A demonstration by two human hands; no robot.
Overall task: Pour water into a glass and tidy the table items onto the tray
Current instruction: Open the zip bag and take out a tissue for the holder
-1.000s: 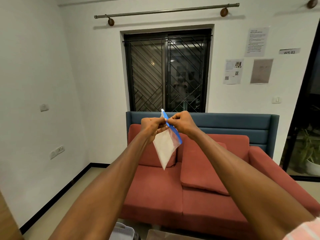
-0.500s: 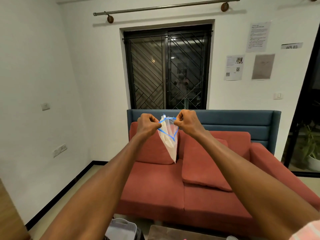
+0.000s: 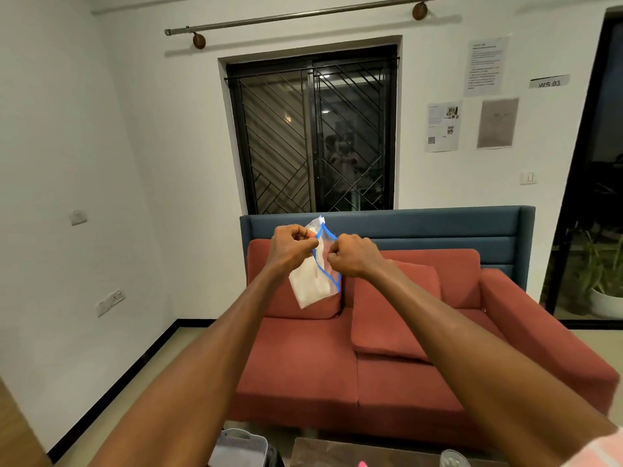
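Two hands, the left hand (image 3: 292, 246) and right hand (image 3: 350, 255), pinch a small clear plastic bag with a blue zip edge (image 3: 315, 269) up high, so pouring and tidying look still undone.

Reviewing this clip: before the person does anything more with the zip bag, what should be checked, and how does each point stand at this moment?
1. Left hand pinches one side of the bag's blue top: ok.
2. Right hand pinches the other side: ok.
3. Bag mouth pulled apart: ok, the blue strip forms a narrow loop.
4. Bag upright for keeping the white contents in: not ok, it hangs tilted.
5. Glass within view: ok, only its rim shows at the bottom edge.
6. Tray ready for items: cannot tell, no tray is in view.
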